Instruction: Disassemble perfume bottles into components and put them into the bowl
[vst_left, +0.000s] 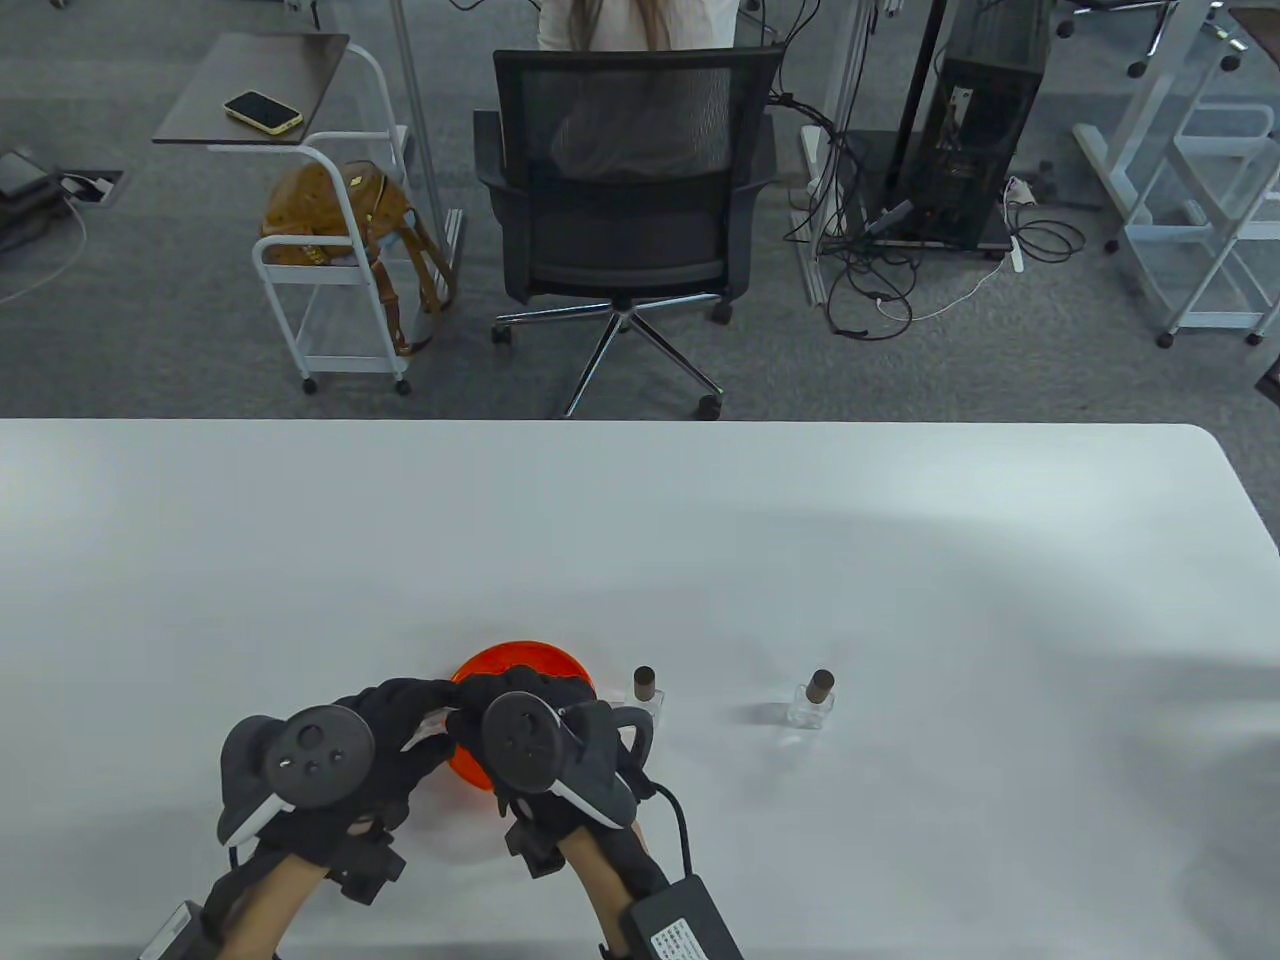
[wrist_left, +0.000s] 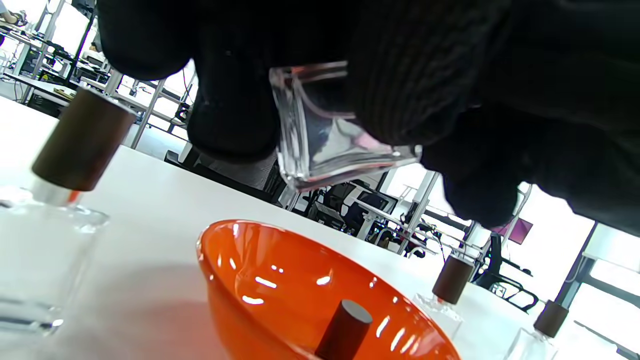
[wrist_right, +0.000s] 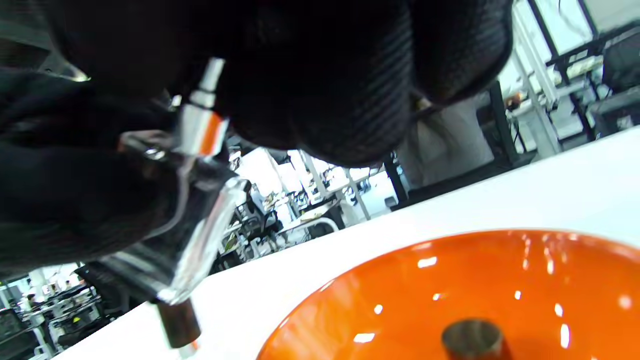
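Note:
Over the orange bowl (vst_left: 530, 660) both hands meet. My left hand (vst_left: 425, 715) grips the clear glass body of a perfume bottle (wrist_left: 330, 135), tilted above the bowl (wrist_left: 280, 285). My right hand (vst_left: 490, 705) pinches that bottle's silver spray top (wrist_right: 200, 120). A brown cap (wrist_left: 345, 327) lies inside the bowl, also visible in the right wrist view as the cap (wrist_right: 472, 340). Two capped bottles stand right of the bowl: one close (vst_left: 645, 695), one farther (vst_left: 815, 700). A third capped bottle (wrist_left: 60, 190) stands close by in the left wrist view.
The white table (vst_left: 800, 560) stretches wide around the bowl. Behind its far edge are a black office chair (vst_left: 625, 190) with a person seated beyond it, and a small white cart (vst_left: 335, 260) with a brown bag.

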